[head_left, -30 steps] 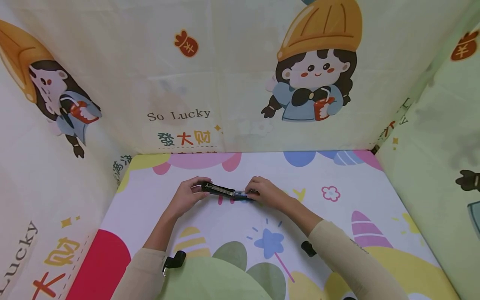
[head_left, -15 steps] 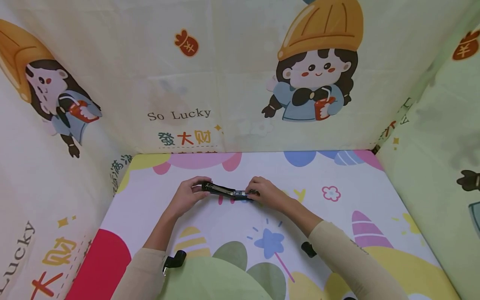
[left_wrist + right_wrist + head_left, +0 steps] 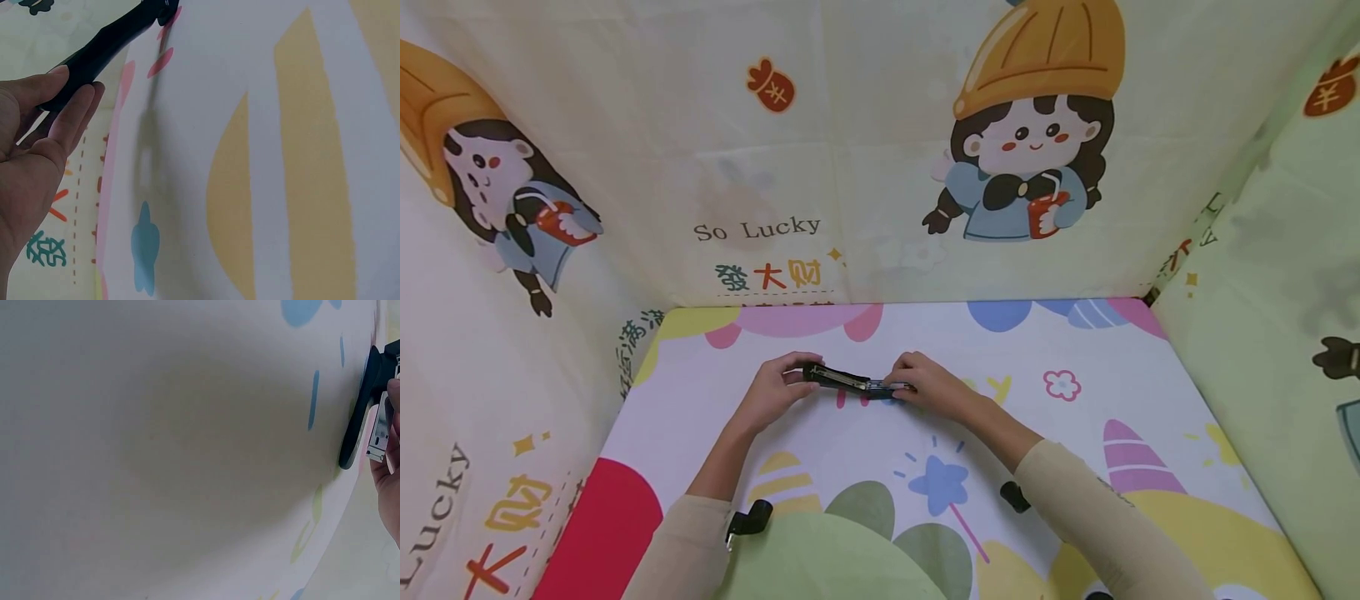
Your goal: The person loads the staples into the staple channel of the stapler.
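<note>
A black stapler (image 3: 842,381), folded wide, spans both hands near the far part of the table in the head view. My left hand (image 3: 775,388) holds the end of its black top arm, pinched between thumb and fingers; in the left wrist view this arm (image 3: 103,53) slants up from the fingertips. My right hand (image 3: 931,386) pinches the silver staple magazine at the other side. In the right wrist view that metal magazine (image 3: 380,428) stands apart from the black base (image 3: 359,419), and the hand is partly cut off by the frame edge.
A patterned tabletop (image 3: 865,450) lies beneath, with printed cloth walls (image 3: 880,167) at the back and both sides. Black wrist-camera mounts (image 3: 751,518) stick out near the sleeves.
My right hand has shifted slightly left along the stapler toward its hinge. The left hand keeps its hold and place.
</note>
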Demonstrator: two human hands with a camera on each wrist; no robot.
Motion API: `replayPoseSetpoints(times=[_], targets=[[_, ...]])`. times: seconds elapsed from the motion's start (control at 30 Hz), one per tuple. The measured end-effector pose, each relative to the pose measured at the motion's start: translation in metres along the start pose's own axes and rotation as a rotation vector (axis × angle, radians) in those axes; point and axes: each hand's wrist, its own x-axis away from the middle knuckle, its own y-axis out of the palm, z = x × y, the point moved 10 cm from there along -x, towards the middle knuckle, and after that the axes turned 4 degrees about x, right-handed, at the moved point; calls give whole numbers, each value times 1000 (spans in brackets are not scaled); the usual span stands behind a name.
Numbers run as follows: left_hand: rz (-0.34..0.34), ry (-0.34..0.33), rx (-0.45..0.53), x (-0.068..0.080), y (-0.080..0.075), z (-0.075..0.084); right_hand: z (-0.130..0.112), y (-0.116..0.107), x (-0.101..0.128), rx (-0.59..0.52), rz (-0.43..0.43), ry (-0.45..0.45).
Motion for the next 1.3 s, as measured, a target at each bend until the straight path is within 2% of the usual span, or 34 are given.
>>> replayPoseSetpoints(times=[0.2, 0.83, 1.1, 1.3], targets=[[3, -7, -9, 1, -1, -1, -4, 0, -1, 49, 7, -34], [-4, 9, -15, 0, 0, 1, 6, -11, 14, 58, 46, 5], [0, 4, -5, -6, -3, -15, 14, -14, 25, 56, 64, 41], [18, 20, -38, -9, -5, -25, 23, -11, 32, 79, 49, 76]])
